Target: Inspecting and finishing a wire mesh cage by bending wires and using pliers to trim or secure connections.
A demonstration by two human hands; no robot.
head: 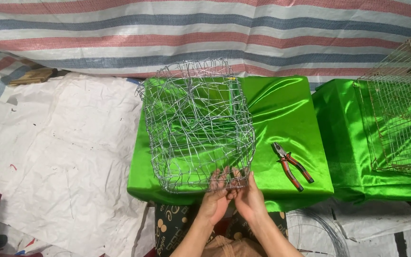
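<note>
A box-shaped cage of tangled silver wire mesh [196, 123] stands on a low table draped in shiny green cloth [281, 109]. My left hand [215, 197] and my right hand [247, 195] are pressed together at the cage's near bottom edge, fingers pinching the wire there. Both hands grip the mesh close to each other, thumbs nearly touching. Red-handled pliers [291, 164] lie on the green cloth to the right of the cage, a short way from my right hand.
A second green-covered table [343, 143] at the right holds a rusty wire grid cage [400, 119]. White sheeting [63, 157] covers the floor at left. A striped tarp [205, 33] hangs behind. A coil of wire [319, 228] lies on the floor near my right arm.
</note>
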